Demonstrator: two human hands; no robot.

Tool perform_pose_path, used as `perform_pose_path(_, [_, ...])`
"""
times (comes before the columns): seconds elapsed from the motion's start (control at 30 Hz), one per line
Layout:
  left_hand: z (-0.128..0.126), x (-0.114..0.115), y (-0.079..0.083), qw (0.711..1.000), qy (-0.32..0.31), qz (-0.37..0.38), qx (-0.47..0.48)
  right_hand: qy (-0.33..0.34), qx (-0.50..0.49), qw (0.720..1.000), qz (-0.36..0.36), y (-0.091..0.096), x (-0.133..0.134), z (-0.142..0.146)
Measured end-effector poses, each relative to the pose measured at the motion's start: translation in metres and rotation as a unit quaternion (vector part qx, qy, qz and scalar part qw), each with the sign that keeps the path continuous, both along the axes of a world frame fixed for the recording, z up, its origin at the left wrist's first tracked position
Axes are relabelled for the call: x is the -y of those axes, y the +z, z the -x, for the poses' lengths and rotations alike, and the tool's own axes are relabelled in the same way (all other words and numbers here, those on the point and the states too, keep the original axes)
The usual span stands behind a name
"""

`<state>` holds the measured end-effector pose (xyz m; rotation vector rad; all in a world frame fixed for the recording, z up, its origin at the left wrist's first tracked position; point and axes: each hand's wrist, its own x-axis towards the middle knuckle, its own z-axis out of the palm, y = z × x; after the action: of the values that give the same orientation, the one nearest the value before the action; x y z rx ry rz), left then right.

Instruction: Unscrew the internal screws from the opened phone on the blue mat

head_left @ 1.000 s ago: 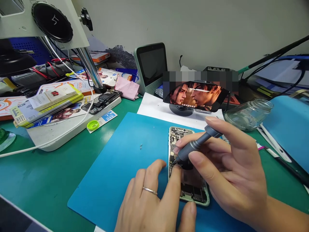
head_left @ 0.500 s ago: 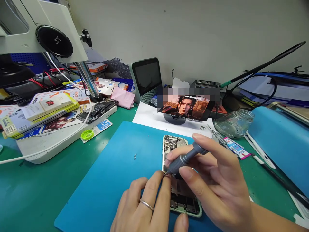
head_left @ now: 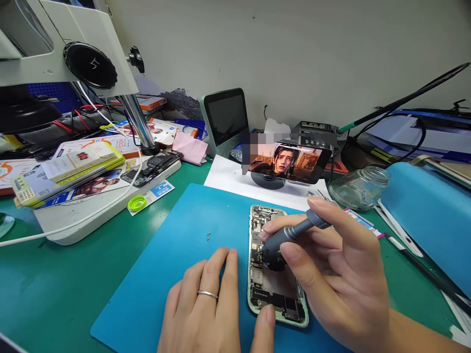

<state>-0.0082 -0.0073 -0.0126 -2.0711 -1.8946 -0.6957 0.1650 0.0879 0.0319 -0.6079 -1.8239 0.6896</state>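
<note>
left hand [head_left: 204,306]: palm down, fingers loosely stretched, thumb poking out sideways
right hand [head_left: 346,274]: kinda pinchy grip, index arched up top
right forearm [head_left: 415,332]: angled in, lower right

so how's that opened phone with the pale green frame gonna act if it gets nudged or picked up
The opened, rectangular phone with a pale green frame would probably slide rather than roll, since it lies flat on the blue mat. That unbent frame suggests it should lift stiffly. The exposed circuitry is likely fragile.
</note>
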Motion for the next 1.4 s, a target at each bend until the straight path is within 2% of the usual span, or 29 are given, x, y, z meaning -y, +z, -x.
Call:
perform_pose_path(0.33, [0.001,0.001,-0.004,1.0,-0.002,0.017,0.002,-0.034,-0.007,0.999,0.012,-0.004,-0.003,0.0])
perform_pose_path(0.53, [-0.008,0.0,0.01,0.998,0.006,0.01,0.062,-0.054,-0.011,0.998,0.006,-0.001,-0.005,0.002])
perform_pose_path(0.7, [-0.016,0.001,0.022,0.992,0.016,0.022,0.12,-0.075,-0.006,0.997,0.019,0.01,-0.01,0.007])
perform_pose_path(0.9, [-0.014,0.003,0.024,0.992,0.015,0.034,0.121,-0.066,0.045,0.996,0.04,0.025,-0.031,0.025])
perform_pose_path(1.1, [-0.002,0.0,0.017,0.999,-0.006,-0.011,0.053,-0.06,0.096,0.993,0.023,0.018,-0.059,0.044])
perform_pose_path(1.4, [0.0,-0.001,0.015,0.997,-0.02,0.001,0.071,-0.05,0.109,0.993,0.017,0.008,-0.07,0.053])
